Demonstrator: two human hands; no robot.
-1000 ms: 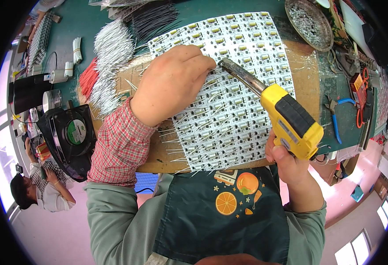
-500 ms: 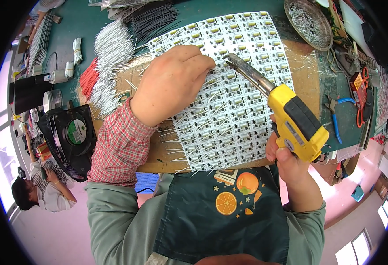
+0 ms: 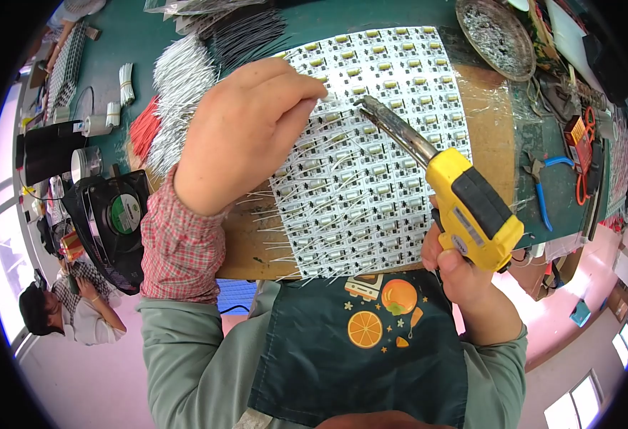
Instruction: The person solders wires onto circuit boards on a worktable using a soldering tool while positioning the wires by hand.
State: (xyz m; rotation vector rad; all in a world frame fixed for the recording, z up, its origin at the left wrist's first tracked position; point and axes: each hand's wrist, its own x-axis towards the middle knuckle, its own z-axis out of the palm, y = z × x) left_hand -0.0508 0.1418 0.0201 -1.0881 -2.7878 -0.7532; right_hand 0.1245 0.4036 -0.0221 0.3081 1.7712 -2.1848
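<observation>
A large white sheet of small circuit boards (image 3: pixel 418 114) lies in front of me, with rows of thin white wires sticking up from its nearer part. My left hand (image 3: pixel 246 132) is over the sheet's left side, thumb and forefinger pinched together; what is between them, if anything, is too small to make out. My right hand (image 3: pixel 460 275) grips a yellow and black soldering gun (image 3: pixel 475 207) from below. The gun's dark metal tip is just right of my left fingertips, above the boards, apart from them.
Piles of white wires (image 3: pixel 178 79), red wires (image 3: pixel 144 127) and black wires (image 3: pixel 249 34) lie at the upper left. A round dish (image 3: pixel 496 39) of metal scraps stands far right, blue-handled pliers (image 3: pixel 541 189) nearer. A black fan (image 3: pixel 114 214) stands left. Another person (image 3: pixel 78 307) is beyond.
My left hand has moved left, away from the soldering gun's tip, still pinched. The gun has shifted slightly left and down, and the sheet of boards sits a little lower.
</observation>
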